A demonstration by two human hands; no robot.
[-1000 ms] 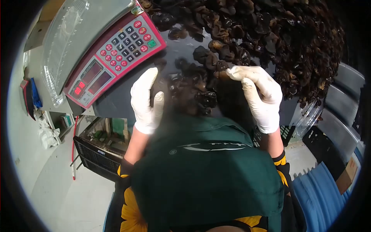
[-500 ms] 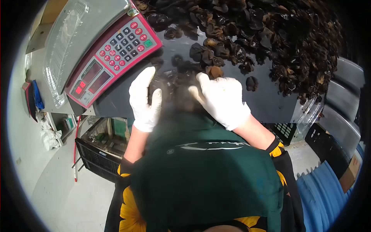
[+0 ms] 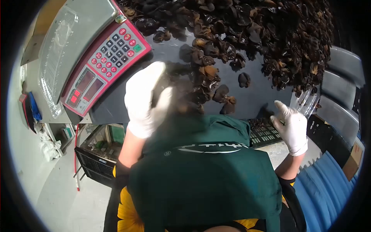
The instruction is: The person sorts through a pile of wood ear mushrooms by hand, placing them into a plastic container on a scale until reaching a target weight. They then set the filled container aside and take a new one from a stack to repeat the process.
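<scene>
Both of my hands wear white gloves. My left hand point(image 3: 145, 98) is at the front of the dark table point(image 3: 247, 106), fingers apart, beside a blurred cluster of dark brown, ear-shaped pieces point(image 3: 183, 87); whether it touches them is unclear. Out past the table's front edge on the right, my right hand point(image 3: 290, 127) has its fingers apart and nothing in them. Close to it lies a clear plastic tray point(image 3: 305, 101). A few loose pieces point(image 3: 225, 98) rest between the hands. The big pile of dark pieces point(image 3: 293, 42) covers the back and right.
A pink-framed scale point(image 3: 106, 69) with a clear plastic tray point(image 3: 58, 73) on it stands at the left. Below the table are a black crate point(image 3: 94, 162) and a perforated black basket point(image 3: 264, 135). Stacked grey trays point(image 3: 340, 92) and blue ribbed sheets point(image 3: 324, 185) are at the right.
My right hand has moved right and down, away from the dark pieces, and its fingers have spread. My left hand stays near the cluster. Several pieces now lie where my right hand was.
</scene>
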